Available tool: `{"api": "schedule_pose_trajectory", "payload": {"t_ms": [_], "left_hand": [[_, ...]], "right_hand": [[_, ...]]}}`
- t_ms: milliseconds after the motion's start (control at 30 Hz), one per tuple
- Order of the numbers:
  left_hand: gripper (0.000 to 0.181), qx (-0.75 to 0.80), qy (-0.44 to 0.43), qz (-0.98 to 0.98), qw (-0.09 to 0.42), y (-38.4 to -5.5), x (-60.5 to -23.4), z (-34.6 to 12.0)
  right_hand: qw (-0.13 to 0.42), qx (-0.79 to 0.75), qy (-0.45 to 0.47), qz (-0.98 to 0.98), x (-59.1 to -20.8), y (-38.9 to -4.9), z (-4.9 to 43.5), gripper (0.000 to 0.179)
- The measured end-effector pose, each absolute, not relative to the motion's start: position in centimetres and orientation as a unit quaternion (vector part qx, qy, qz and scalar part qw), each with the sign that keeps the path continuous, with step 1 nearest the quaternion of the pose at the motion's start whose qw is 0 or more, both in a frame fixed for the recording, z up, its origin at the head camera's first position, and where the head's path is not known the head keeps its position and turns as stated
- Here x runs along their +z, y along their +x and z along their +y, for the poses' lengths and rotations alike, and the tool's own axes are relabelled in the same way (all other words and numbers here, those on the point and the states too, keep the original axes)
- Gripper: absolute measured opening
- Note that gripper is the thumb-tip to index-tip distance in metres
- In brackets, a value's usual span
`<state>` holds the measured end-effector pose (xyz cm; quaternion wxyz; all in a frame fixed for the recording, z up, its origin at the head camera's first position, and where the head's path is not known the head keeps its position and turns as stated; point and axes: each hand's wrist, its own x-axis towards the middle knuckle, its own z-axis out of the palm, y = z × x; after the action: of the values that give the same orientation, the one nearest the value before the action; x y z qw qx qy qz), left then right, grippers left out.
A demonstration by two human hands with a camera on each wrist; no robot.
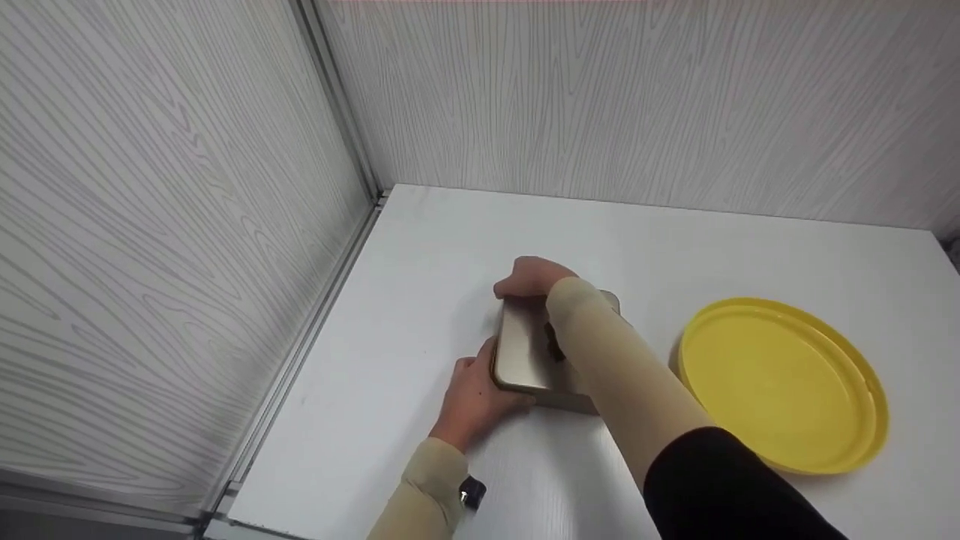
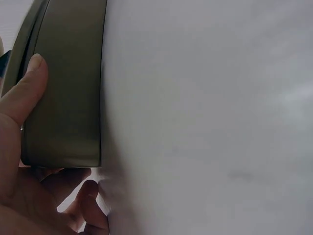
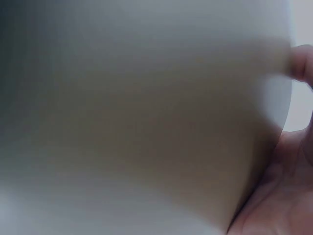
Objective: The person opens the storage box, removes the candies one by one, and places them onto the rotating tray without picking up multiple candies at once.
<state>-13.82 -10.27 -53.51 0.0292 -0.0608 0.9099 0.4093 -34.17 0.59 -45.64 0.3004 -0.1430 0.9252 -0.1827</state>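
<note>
A rectangular, gold-coloured metal tin [image 1: 521, 345] with rounded corners lies on the white table, a dark mark on its lid. At its near left corner my left hand [image 1: 480, 397] holds the tin. In the left wrist view, the thumb [image 2: 29, 90] presses the tin's side [image 2: 68, 107], and other fingers bend around the end. A dark seam runs between lid and body there. My right hand [image 1: 534, 277] grips the far edge of the lid, its forearm crossing above the tin. The right wrist view shows the blurred lid surface [image 3: 146, 112] close up, with the hand [image 3: 288, 186] at its edge.
A round yellow plastic dish [image 1: 780, 390] with a raised rim lies to the right of the tin. Wood-grain panels [image 1: 570, 97] stand behind and to the left of the white table [image 1: 375, 322]. A small dark object [image 1: 472, 492] sits by the left wrist.
</note>
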Motion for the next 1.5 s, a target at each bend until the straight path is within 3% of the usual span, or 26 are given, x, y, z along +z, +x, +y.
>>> {"api": "schedule_pose_trajectory", "payload": {"t_ms": [633,967,1133,1300,1500], "left_hand": [[0.116,0.424,-0.026,0.902,0.080,-14.7,-53.7,-9.7],[0.114,0.438,0.004,0.892,0.108,-16.1,-53.5,-10.7],[0.099,0.444,-0.028,0.888,0.118,-16.9,-52.8,-12.2],[0.076,0.422,-0.068,0.900,0.083,-18.1,-51.8,-13.1],[0.067,0.369,-0.081,0.923,0.064,-19.9,-50.6,-13.4]], "right_hand": [[0.261,-0.172,-0.133,0.941,-45.6,-34.2,2.9,0.062],[0.144,-0.202,-0.119,0.961,-44.3,-32.7,9.4,0.052],[0.118,-0.250,-0.089,0.957,-44.7,-30.7,12.3,0.058],[0.134,-0.293,-0.068,0.944,-46.0,-28.8,13.5,0.068],[0.142,-0.328,-0.058,0.932,-47.8,-26.5,13.6,0.076]]}}
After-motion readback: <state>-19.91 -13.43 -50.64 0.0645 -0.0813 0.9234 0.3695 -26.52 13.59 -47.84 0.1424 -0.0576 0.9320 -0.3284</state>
